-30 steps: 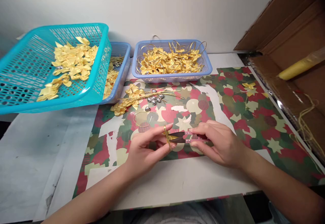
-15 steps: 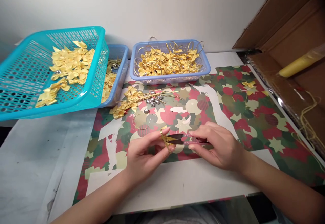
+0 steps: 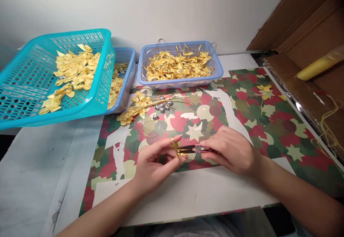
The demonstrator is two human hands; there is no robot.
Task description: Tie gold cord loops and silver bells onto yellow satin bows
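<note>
The desk (image 3: pixel 188 190) is largest; a teal basket (image 3: pixel 103 70) stands far left, a blue basket (image 3: pixel 180 83) far middle. At near middle, the right hand (image 3: pixel 232 151) grips snips (image 3: pixel 199 148), blades at the gold wire (image 3: pixel 174 144), which the left hand (image 3: pixel 153 160) pinches. Silver balls (image 3: pixel 162 107) lie farther.

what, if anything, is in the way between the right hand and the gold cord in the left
Only the dark-bladed snips the right hand is holding; their tips meet the gold cord at the left hand. Nothing else visible blocks it.
</note>
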